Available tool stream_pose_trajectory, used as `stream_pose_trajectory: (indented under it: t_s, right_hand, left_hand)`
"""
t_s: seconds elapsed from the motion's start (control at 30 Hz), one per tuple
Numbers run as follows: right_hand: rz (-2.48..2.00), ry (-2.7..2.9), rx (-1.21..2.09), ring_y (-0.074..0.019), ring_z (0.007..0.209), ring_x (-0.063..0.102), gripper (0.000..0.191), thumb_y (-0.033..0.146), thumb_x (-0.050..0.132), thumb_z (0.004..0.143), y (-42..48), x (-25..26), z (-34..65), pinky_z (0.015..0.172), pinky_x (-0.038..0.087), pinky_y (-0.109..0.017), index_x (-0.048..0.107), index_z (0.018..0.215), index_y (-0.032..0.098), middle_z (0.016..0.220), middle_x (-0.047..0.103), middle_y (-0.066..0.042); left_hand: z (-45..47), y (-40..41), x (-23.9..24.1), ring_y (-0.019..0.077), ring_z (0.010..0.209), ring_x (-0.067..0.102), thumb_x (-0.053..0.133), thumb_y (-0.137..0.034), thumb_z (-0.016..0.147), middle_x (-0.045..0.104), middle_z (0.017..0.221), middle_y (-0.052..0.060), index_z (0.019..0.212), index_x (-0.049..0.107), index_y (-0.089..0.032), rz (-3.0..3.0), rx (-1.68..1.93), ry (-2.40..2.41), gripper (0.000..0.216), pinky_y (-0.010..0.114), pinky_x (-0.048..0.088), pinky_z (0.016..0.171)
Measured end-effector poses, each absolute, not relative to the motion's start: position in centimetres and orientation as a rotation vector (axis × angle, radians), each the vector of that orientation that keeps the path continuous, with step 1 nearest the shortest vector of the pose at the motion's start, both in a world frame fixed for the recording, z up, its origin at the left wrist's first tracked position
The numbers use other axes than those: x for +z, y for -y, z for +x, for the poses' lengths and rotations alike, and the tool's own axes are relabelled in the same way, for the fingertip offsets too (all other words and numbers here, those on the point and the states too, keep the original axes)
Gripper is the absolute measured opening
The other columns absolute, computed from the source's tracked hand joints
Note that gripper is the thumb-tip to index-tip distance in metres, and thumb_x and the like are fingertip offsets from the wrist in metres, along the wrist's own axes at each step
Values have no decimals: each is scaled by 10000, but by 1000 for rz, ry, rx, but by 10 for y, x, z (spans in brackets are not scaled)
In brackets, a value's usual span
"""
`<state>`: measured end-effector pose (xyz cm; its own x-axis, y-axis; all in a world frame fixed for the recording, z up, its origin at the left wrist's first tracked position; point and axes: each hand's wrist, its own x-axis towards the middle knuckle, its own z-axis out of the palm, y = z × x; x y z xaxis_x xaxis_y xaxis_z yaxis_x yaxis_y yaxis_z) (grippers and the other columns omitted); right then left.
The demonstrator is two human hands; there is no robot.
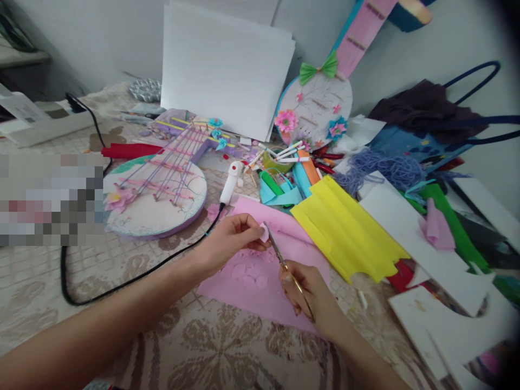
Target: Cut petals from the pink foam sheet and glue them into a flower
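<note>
Between its fingertips my left hand (239, 233) pinches a small pale pink paper piece (264, 233). My right hand (306, 290) is closed round the gold handles of a pair of scissors (280, 254). Their blades point up and left and meet the edge of the pink piece. Beneath both hands lies a sheet of pink crepe-like paper (235, 290), with several cut pink pieces (249, 275) scattered on it. A white glue gun (231, 184) lies just beyond my left hand, its black cord running left across the patterned tablecloth.
A round handmade string instrument (162, 211) lies at left; another decorated one (317, 108) leans on the wall. Yellow paper (345, 227), white board offcuts (426, 244) and blue yarn (385, 170) crowd the right. White sheets (223, 70) stand behind. A blurred patch hides the left edge.
</note>
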<state>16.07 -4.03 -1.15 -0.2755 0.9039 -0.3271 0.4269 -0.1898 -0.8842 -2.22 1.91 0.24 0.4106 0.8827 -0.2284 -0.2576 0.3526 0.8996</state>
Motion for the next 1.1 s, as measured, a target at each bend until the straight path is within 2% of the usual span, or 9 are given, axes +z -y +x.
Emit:
stream_pose_trajectory:
  t_s: [0.3,0.5,0.77,0.93,1.1]
  right_hand:
    - [-1449,1489,1527,-63,378,298,451,600,445,782,38,-9,156,371,275,-192,436,621,179,444,336,76]
    - [-1462,1418,1403,-71,445,376,285,427,608,747,30,-7,156,401,306,-182,530,797,157,532,427,65]
    - [-1480,1436,1243,-74,443,382,132,277,588,759,29,0,148,412,306,-183,510,742,173,503,450,67]
    - [-1449,1442,1238,-84,440,394,199,339,534,813,29,-3,150,428,315,-200,477,708,180,490,427,62]
    - [-1296,1469,1327,-97,482,373,360,461,350,897,34,-6,154,472,314,-226,453,699,179,522,382,48]
  left_hand:
    - [-20,-18,2,131,702,607,600,-271,770,619,723,27,687,480,-136,902,849,-815,199,302,474,717]
    - [-16,-9,6,67,545,486,572,-280,792,523,598,-35,706,499,-137,1103,814,-916,182,207,389,549]
    - [-11,-3,-1,70,537,483,592,-295,768,520,604,-38,747,505,-134,1091,743,-880,185,208,392,534]
    - [-10,-2,-3,82,529,511,625,-286,737,547,585,-31,713,498,-139,1092,705,-917,196,216,410,526]
    - [-11,-4,3,113,672,599,599,-251,770,634,696,27,702,482,-136,976,818,-907,177,266,470,690]
